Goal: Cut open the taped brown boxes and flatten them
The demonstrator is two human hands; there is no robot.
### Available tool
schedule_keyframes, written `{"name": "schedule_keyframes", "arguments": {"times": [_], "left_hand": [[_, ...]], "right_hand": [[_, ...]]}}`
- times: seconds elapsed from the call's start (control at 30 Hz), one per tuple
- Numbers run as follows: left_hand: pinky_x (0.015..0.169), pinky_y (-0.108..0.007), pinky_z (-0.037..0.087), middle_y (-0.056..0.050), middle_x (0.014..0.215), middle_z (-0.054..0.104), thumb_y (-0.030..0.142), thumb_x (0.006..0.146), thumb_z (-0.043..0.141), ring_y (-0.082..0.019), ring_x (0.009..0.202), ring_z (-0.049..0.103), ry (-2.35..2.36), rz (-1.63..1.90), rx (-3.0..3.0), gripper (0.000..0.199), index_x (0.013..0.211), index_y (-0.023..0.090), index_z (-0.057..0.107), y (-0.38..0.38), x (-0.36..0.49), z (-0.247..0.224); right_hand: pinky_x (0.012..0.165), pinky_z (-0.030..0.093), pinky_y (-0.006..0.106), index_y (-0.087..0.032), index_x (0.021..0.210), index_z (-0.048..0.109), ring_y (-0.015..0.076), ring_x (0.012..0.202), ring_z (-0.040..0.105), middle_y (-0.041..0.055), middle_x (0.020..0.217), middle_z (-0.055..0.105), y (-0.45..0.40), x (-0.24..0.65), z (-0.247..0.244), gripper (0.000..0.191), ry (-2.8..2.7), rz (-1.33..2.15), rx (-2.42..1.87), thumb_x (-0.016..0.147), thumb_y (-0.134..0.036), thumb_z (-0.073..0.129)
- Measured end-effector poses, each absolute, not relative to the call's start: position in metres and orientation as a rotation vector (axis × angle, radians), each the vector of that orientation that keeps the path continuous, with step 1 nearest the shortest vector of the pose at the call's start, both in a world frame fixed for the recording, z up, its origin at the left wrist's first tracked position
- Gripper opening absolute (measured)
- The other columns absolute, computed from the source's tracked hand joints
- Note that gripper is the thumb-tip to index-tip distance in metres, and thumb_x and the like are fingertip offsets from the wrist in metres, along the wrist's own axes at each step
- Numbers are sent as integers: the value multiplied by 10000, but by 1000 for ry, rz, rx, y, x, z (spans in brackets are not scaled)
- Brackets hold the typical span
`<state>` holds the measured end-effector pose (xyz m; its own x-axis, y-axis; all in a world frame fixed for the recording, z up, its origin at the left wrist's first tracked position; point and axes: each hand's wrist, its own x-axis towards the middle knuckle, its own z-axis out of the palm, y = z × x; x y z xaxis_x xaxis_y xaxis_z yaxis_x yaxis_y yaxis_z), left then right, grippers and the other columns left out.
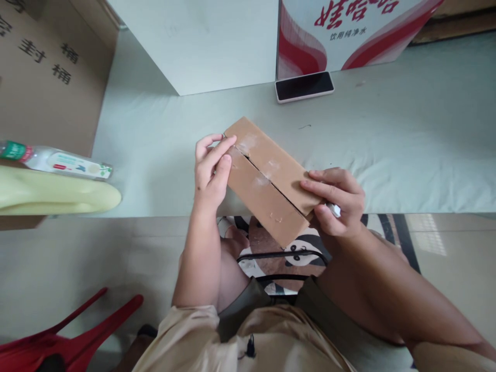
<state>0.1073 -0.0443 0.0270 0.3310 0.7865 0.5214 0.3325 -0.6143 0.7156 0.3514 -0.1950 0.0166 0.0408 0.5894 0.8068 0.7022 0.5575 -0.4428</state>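
Cardboard box [267, 178], one, flaps meeting, angled over the table [155, 155] edge: we clamp its upper-left end with left fingers [223, 164], its lower-right end with right fingers [323, 192], which also hold a small whitish object [334, 209].

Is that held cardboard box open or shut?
Shut on the visible face: the cardboard box has both flaps down, with a thin gap between.

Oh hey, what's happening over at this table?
Someone is holding a small cardboard box in both bare hands, tilted at the table's near edge. The left hand grips one end; the right hand holds the other, with a small white object also in it. The box's two flaps meet at a narrow gap. A phone lies farther back on the table.
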Motion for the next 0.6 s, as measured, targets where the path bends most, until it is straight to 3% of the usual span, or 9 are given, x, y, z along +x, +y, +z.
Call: {"name": "schedule_keyframes", "arguments": {"times": [0.23,0.4,0.53,0.6], "left_hand": [[1129,-434,492,-67,1250,632,636,963,518,-235,1233,616,1006,1269,2064,463,1169,310,775,-45,111,27],[1092,-406,519,-58,1231,639,693,1008,225,-207,1184,639,1004,1316,1926,683,1105,323,791,-47,114,26],[1103,-433,508,-70,1221,643,664,957,500,-237,1202,626,1011,1287,2034,494,1128,301,789,-45,113,26],[1097,-445,508,-73,1201,644,641,958,523,-240,1196,626,1005,1304,2067,470,1126,292,790,-44,111,26]], "right_hand": [[668,583,359,-233,1377,631,213,833,687,98,1066,731,-194,348,19,472,-1624,-24,-1107,961,-426,520],[748,590,388,-233,1354,630,255,948,719,116,1146,743,-195,346,16,465,-1616,-24,-1111,969,-468,517],[790,597,412,-233,1325,640,270,992,726,123,1201,736,-196,346,16,452,-1633,-1,-1134,964,-476,518],[792,600,417,-231,1333,633,274,1004,727,127,1211,731,-196,347,16,462,-1640,-1,-1137,971,-489,505]]}}
